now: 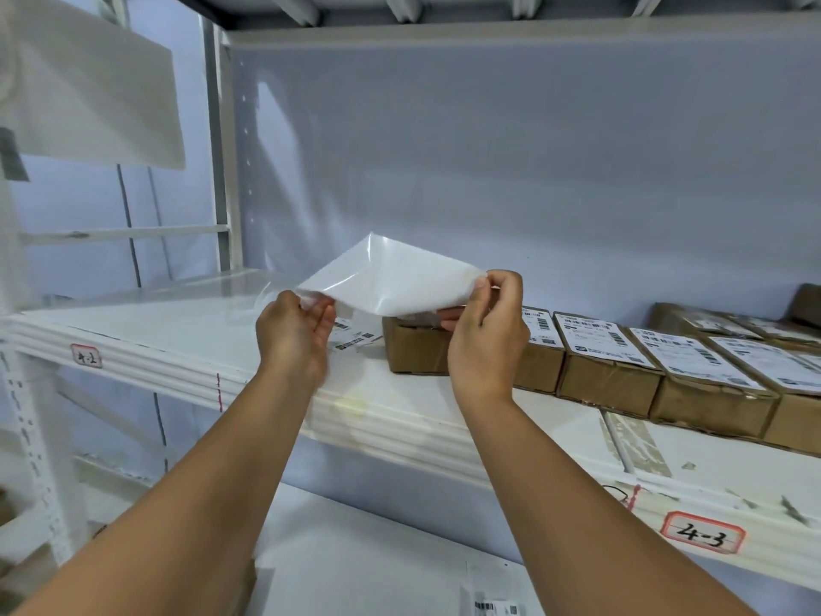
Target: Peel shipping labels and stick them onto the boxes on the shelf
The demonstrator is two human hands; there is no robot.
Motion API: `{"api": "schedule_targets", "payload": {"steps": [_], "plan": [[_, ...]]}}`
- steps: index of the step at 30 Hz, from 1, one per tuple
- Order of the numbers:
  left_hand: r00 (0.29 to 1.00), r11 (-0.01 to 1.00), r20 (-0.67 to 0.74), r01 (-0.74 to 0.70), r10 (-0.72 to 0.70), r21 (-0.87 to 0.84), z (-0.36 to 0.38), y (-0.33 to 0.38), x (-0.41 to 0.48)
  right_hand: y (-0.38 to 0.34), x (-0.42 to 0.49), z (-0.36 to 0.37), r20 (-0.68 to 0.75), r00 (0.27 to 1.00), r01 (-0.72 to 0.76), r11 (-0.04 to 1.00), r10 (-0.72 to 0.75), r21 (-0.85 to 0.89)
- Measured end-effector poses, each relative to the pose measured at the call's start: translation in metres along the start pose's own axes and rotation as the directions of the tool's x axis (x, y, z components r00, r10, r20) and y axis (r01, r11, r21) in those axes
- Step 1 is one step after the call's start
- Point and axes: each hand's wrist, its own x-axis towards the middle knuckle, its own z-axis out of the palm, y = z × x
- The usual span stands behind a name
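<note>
I hold a glossy white label sheet [391,282] up over the shelf, its blank side toward me and bowed upward. My left hand [295,333] grips its left corner. At the right corner my right hand [486,331] pinches the sheet between thumb and fingers. Just behind and below the sheet sits a brown cardboard box [415,349], the leftmost of a row; its top is mostly hidden by the sheet. Further right, several boxes [608,362] carry white printed labels on top. A loose printed label [355,340] lies on the shelf beside the leftmost box.
The white shelf board [177,322] runs left to right, tagged "4-2" [86,355] and "4-3" [702,537] on its front edge. Metal uprights [224,171] stand at the left. On a lower shelf lies another printed label [497,609]. More boxes [728,322] sit at the back right.
</note>
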Motion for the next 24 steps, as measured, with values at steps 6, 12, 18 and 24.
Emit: {"api": "schedule_targets", "payload": {"steps": [6, 12, 18, 24], "plan": [[0.977, 0.974, -0.176, -0.153, 0.124, -0.165, -0.012, 0.036, 0.027, 0.001, 0.000, 0.002, -0.068, 0.997, 0.048, 0.999, -0.047, 0.014], [0.970, 0.991, -0.203, -0.130, 0.136, 0.045, -0.025, 0.045, 0.035, 0.001, -0.003, 0.007, 0.113, 0.985, 0.135, 0.989, -0.127, -0.067], [0.968, 0.997, -0.242, -0.060, 0.068, 0.040, -0.029, 0.043, 0.036, 0.004, -0.002, 0.007, 0.182, 0.977, 0.136, 0.980, -0.109, -0.142], [0.973, 0.957, -0.184, -0.088, 0.142, 0.275, -0.037, 0.040, 0.042, 0.005, -0.003, 0.007, 0.223, 0.970, 0.137, 0.972, -0.093, -0.190]]}}
